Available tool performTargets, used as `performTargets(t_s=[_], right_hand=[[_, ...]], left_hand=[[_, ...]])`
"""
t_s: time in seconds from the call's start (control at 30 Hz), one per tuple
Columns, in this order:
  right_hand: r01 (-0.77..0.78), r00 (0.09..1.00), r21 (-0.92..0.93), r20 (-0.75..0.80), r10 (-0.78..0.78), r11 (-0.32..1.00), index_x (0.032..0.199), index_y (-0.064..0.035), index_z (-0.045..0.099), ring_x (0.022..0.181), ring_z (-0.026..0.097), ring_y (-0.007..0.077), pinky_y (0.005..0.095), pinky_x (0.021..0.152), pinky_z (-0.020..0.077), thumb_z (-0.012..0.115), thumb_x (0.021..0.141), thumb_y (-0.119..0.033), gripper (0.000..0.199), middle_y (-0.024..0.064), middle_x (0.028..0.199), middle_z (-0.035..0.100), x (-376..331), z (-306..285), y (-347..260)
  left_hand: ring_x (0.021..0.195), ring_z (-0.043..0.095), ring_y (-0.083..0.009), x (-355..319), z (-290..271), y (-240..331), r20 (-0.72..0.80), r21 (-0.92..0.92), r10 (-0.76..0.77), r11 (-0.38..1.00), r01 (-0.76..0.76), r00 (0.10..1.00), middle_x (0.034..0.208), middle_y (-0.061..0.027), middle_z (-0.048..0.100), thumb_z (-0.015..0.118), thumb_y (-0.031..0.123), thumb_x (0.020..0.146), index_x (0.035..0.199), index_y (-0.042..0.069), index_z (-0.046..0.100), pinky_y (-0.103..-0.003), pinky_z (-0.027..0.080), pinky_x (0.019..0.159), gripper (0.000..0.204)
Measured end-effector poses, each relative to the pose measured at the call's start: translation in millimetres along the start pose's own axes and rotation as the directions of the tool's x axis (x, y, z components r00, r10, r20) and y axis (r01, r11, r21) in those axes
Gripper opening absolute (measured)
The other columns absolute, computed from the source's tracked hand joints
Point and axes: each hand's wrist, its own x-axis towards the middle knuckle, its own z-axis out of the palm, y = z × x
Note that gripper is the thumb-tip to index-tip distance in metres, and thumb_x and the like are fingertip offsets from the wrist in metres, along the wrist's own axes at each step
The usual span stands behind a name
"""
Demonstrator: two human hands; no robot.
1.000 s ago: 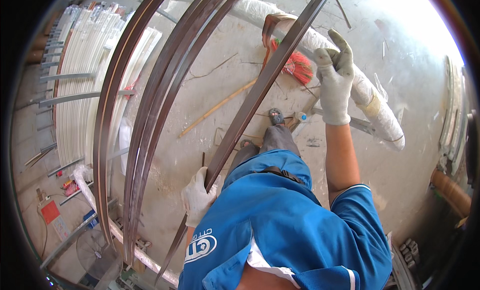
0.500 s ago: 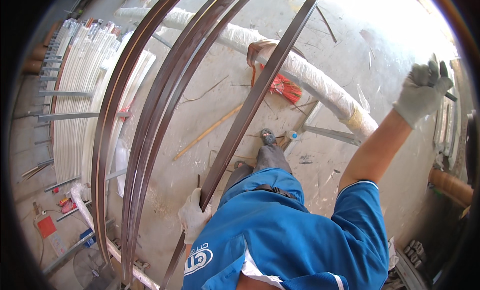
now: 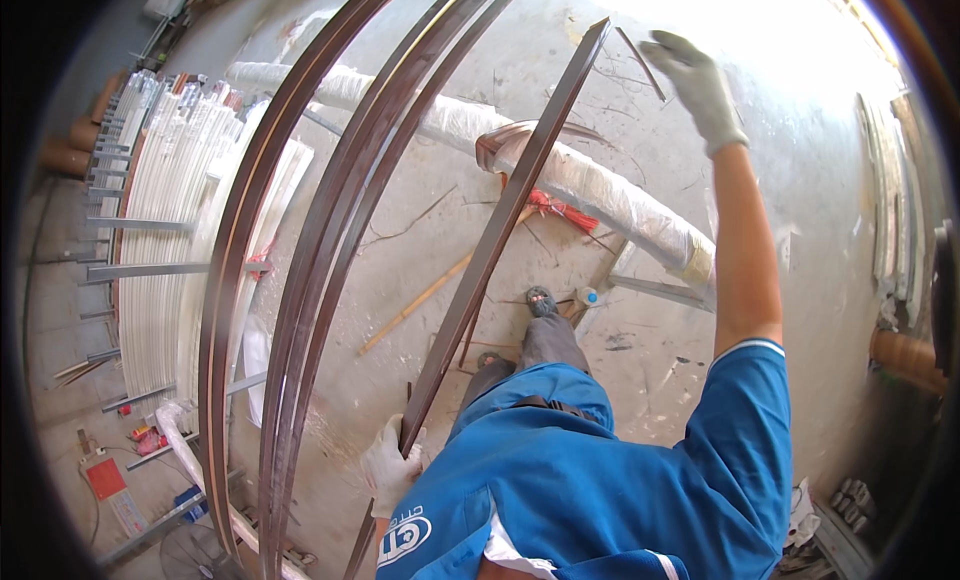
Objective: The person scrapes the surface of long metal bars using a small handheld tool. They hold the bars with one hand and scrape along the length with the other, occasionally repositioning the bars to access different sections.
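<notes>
A long dark brown profile bar [image 3: 500, 225] slants from my left side up to the far middle. My left hand [image 3: 392, 457], in a pale work glove, is closed around its near part. My right hand [image 3: 697, 92], gloved too, is raised at the far right of the bar's far end, apart from it. Its fingers stretch out toward the left and seem to hold nothing. Further left, several similar dark brown profiles [image 3: 345, 170] run lengthwise, looking curved in this view.
White profiles [image 3: 165, 250] lie stacked on a metal rack at the left. A plastic-wrapped long roll [image 3: 620, 205] crosses the floor beyond my feet. Near it lie a red-bristled broom [image 3: 565, 210], a bottle [image 3: 588, 297] and thin strips [image 3: 640, 65]. A fan [image 3: 190, 552] stands at lower left.
My right hand has swung left and farther out, toward the bar's far end. That end has shifted slightly left and lower in view, while my left hand keeps its grip.
</notes>
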Motion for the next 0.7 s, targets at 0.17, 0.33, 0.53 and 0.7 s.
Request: performTargets(t_s=[0.17,0.33,0.53,0.7], right_hand=[[-0.197,0.956,0.051,0.231,0.180,0.979,0.128,-0.0083,0.070,0.076,0.058,0.0106,0.0237,0.065,0.0441,0.073,0.093,-0.040,0.047,0.0057,0.107,0.074,30,54,13],[-0.215,0.977,0.481,0.103,0.189,0.850,0.108,-0.0141,0.078,0.063,0.046,0.0089,0.0260,0.056,0.0388,0.068,0.092,-0.030,0.025,-0.0040,0.078,0.062,59,39,40],[-0.114,0.979,0.325,-0.122,0.161,0.939,0.124,-0.0084,0.067,0.063,0.059,0.0154,0.0307,0.059,0.0479,0.070,0.095,-0.034,0.039,0.0046,0.089,0.070,92,-38,73],[-0.220,0.968,-0.366,-0.196,0.156,0.904,0.123,-0.0180,0.074,0.084,0.072,0.0214,0.0354,0.083,0.0546,0.067,0.094,-0.046,0.041,0.0100,0.098,0.078,65,-25,79]], left_hand=[[0.087,0.069,-0.0393,-4,8,2,-0.009,0.022,-0.035,0.999,0.035,0.999,0.096,-0.0172,0.070,0.074,0.023,0.079,0.120,0.015,0.064,-0.048,0.053,0.077,0.042],[0.086,0.069,-0.0377,-9,20,3,-0.129,0.083,0.031,0.996,-0.020,0.991,0.095,-0.0167,0.070,0.076,0.020,0.078,0.119,0.014,0.064,-0.047,0.054,0.076,0.043],[0.086,0.068,-0.0387,-10,17,7,-0.111,0.068,0.033,0.997,-0.026,0.993,0.094,-0.0166,0.068,0.075,0.011,0.074,0.120,0.013,0.062,-0.049,0.053,0.076,0.048],[0.087,0.067,-0.0393,-8,12,11,-0.062,0.042,-0.019,0.999,0.021,0.998,0.094,-0.0160,0.068,0.073,0.011,0.075,0.120,0.015,0.062,-0.049,0.052,0.075,0.047]])
